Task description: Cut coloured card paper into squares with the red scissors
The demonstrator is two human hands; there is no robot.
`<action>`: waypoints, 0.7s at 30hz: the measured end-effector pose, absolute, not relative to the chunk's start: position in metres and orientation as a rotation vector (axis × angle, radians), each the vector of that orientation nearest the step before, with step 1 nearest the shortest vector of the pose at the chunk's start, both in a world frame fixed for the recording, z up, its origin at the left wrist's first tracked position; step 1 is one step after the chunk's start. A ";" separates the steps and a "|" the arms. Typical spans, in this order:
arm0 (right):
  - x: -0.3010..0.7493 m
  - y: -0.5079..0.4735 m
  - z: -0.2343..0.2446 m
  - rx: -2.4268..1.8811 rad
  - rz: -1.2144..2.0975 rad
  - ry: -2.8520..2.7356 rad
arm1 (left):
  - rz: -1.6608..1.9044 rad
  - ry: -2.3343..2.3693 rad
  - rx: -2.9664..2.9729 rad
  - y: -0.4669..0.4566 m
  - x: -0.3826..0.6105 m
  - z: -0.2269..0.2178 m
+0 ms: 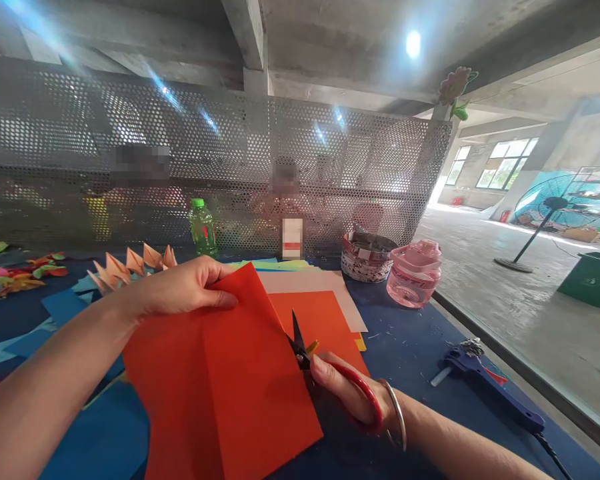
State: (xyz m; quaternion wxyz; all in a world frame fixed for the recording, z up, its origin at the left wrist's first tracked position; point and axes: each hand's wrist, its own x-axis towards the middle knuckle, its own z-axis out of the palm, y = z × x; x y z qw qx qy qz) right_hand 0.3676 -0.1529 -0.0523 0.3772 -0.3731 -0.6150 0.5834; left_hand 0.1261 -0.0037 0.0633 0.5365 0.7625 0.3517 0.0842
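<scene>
A folded sheet of orange-red paper (260, 373) is held up over the table by my left hand (200, 287); thumb and fingers pinch its top edge. In my right hand (340, 387) is a pair of scissors (365, 400) with red handles and dark blades. The blades are parted at the sheet's right edge, one showing beside the paper. Just behind lies a stack of coloured paper, with an orange-red sheet (310, 313) over a pale pink one (347, 300).
Blue paper (100, 433) and folded peach paper points (135, 263) lie left. A green bottle (203, 230), a round container (365, 260) and a pink jug (415, 277) stand behind. A glue gun (495, 387) rests right, near the table edge. A perforated metal screen (230, 160) rises behind.
</scene>
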 end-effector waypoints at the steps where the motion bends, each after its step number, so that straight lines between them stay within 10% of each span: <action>1: 0.367 -0.154 -0.050 -0.970 1.477 -1.593 | 0.189 0.839 1.819 -0.005 0.128 0.063; 21: 0.363 -0.159 -0.041 -1.024 1.461 -1.616 | 0.139 0.844 1.839 -0.013 0.139 0.056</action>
